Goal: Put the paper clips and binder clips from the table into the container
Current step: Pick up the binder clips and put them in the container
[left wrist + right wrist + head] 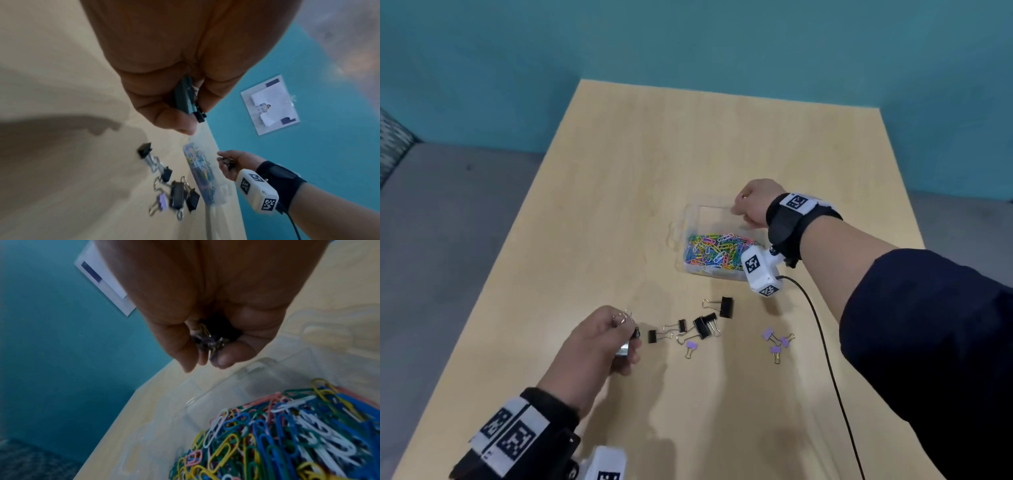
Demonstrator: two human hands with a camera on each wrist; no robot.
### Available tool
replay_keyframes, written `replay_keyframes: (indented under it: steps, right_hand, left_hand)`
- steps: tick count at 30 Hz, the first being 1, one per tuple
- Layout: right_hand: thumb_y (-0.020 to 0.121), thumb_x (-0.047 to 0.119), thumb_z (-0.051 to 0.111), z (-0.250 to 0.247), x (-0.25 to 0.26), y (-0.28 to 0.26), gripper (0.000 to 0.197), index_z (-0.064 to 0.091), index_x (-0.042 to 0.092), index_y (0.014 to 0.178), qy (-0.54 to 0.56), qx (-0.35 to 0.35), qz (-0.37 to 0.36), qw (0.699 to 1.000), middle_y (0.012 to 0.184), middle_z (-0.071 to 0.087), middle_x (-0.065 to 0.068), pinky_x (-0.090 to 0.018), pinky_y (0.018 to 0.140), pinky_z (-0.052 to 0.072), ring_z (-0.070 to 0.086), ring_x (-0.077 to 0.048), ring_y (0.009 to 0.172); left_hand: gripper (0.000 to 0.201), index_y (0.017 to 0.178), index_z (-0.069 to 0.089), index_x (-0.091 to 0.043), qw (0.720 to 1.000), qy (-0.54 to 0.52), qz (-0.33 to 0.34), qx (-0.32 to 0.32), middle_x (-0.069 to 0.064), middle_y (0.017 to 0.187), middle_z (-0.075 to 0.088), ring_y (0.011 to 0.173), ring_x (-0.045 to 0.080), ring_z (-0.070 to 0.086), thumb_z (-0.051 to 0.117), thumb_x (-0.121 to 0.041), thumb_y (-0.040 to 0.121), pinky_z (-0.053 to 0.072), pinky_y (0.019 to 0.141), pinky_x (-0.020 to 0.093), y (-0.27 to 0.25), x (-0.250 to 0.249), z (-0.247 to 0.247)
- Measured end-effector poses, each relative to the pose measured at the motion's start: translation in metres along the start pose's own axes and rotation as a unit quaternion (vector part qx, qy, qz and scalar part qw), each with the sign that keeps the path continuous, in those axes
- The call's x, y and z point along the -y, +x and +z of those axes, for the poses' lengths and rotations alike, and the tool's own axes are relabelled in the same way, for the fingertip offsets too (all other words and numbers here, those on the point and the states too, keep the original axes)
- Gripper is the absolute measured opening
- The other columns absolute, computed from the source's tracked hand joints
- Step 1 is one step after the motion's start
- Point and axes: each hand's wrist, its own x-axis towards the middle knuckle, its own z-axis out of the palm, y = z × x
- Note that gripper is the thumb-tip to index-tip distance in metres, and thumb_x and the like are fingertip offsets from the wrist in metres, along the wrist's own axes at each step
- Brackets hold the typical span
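A clear plastic container [690, 219] sits mid-table, its near half full of coloured paper clips [717, 248]. My right hand [751, 205] hovers over its far right corner, fingers curled round a clump of binder clips [211, 341]. My left hand [613, 337] is at the near left of the table and grips several binder clips [188, 100], wire handles sticking up above its knuckles. Black binder clips [700, 325] and a small purple one [691, 346] lie just right of that hand. Three more purple binder clips [777, 341] lie further right.
The wooden table [619, 205] stands against a teal wall, with grey floor to the left. A black cable [825, 349] runs from my right wrist camera across the table's near right. A paper sheet [269, 105] hangs on the wall.
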Motion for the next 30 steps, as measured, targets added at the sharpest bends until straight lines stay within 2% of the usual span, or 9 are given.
replay_keyframes:
  steps: [4, 7, 10, 13, 17, 19, 23, 28, 30]
  right_hand:
    - [0.080, 0.017, 0.064, -0.012, -0.010, -0.012, 0.012, 0.064, 0.011, 0.091, -0.048, -0.052, -0.047, 0.996, 0.094, 0.066, -0.009, -0.048, 0.080, 0.055, 0.065, -0.029, 0.087]
    - [0.079, 0.019, 0.056, -0.024, -0.034, -0.039, 0.015, 0.063, 0.019, 0.093, -0.003, -0.106, -0.084, 0.991, 0.091, 0.065, -0.003, -0.047, 0.077, 0.055, 0.064, -0.027, 0.081]
    - [0.078, 0.014, 0.050, -0.027, -0.077, -0.078, 0.021, 0.059, 0.023, 0.094, 0.023, -0.133, -0.074, 0.988, 0.088, 0.063, -0.003, -0.042, 0.072, 0.054, 0.062, -0.026, 0.076]
    - [0.079, 0.008, 0.050, -0.022, -0.126, -0.121, 0.027, 0.058, 0.022, 0.101, -0.017, -0.107, -0.028, 0.994, 0.095, 0.058, -0.004, -0.032, 0.070, 0.046, 0.057, -0.020, 0.079]
    - [0.082, 0.006, 0.049, -0.009, -0.175, -0.159, 0.031, 0.054, 0.021, 0.109, -0.037, -0.029, 0.019, 0.999, 0.106, 0.053, 0.000, -0.030, 0.081, 0.045, 0.054, -0.013, 0.091]
    - [0.083, 0.005, 0.049, -0.003, -0.189, -0.167, 0.036, 0.053, 0.021, 0.115, -0.051, -0.006, -0.002, 0.999, 0.109, 0.049, 0.002, -0.027, 0.086, 0.043, 0.052, -0.011, 0.097]
    - [0.085, 0.010, 0.047, 0.004, -0.196, -0.170, 0.035, 0.052, 0.024, 0.117, -0.107, 0.015, -0.056, 0.993, 0.106, 0.046, 0.006, -0.028, 0.082, 0.044, 0.053, -0.012, 0.094]
    - [0.088, 0.013, 0.046, 0.008, -0.188, -0.163, 0.037, 0.046, 0.025, 0.123, -0.246, 0.030, -0.140, 0.959, 0.111, 0.044, 0.004, -0.028, 0.072, 0.039, 0.048, -0.018, 0.100]
    - [0.086, 0.011, 0.048, 0.011, -0.186, -0.159, 0.034, 0.048, 0.025, 0.118, -0.276, 0.031, -0.163, 0.947, 0.111, 0.042, 0.002, -0.031, 0.071, 0.043, 0.047, -0.021, 0.098]
  left_hand:
    - [0.010, 0.080, 0.055, -0.004, 0.986, 0.141, 0.087, -0.033, 0.009, 0.073, 0.061, 0.061, 0.019, 0.058, 0.053, -0.007, 0.090, 0.046, 0.056, 0.035, 0.027, -0.039, 0.007]
    - [0.009, 0.083, 0.055, -0.009, 0.951, 0.270, 0.152, -0.016, 0.008, 0.076, 0.062, 0.066, 0.021, 0.059, 0.050, -0.010, 0.090, 0.050, 0.062, 0.037, 0.058, -0.072, 0.031]
    - [0.009, 0.087, 0.054, -0.011, 0.856, 0.453, 0.249, 0.006, 0.010, 0.080, 0.060, 0.075, 0.030, 0.057, 0.048, -0.015, 0.092, 0.046, 0.067, 0.038, 0.101, -0.099, 0.067]
    - [0.007, 0.092, 0.052, -0.012, 0.756, 0.583, 0.299, 0.023, 0.012, 0.092, 0.056, 0.079, 0.033, 0.054, 0.045, -0.013, 0.093, 0.043, 0.066, 0.037, 0.146, -0.118, 0.111]
    - [0.010, 0.099, 0.050, -0.013, 0.677, 0.677, 0.289, 0.011, 0.014, 0.098, 0.053, 0.077, 0.030, 0.050, 0.047, -0.008, 0.091, 0.043, 0.064, 0.037, 0.180, -0.121, 0.146]
    - [0.015, 0.105, 0.053, -0.014, 0.675, 0.685, 0.274, 0.023, 0.013, 0.103, 0.052, 0.084, 0.031, 0.052, 0.049, -0.012, 0.091, 0.046, 0.070, 0.037, 0.187, -0.117, 0.154]
    - [0.031, 0.117, 0.054, -0.020, 0.736, 0.629, 0.249, 0.022, 0.010, 0.117, 0.053, 0.100, 0.030, 0.054, 0.056, -0.031, 0.088, 0.047, 0.086, 0.041, 0.182, -0.110, 0.147]
    - [0.029, 0.112, 0.060, -0.017, 0.812, 0.521, 0.257, -0.056, 0.009, 0.108, 0.059, 0.093, 0.028, 0.058, 0.060, -0.030, 0.087, 0.042, 0.080, 0.032, 0.143, -0.096, 0.097]
    - [0.024, 0.108, 0.062, -0.016, 0.826, 0.512, 0.225, -0.070, 0.007, 0.102, 0.062, 0.090, 0.026, 0.059, 0.061, -0.026, 0.086, 0.041, 0.077, 0.031, 0.124, -0.078, 0.070]
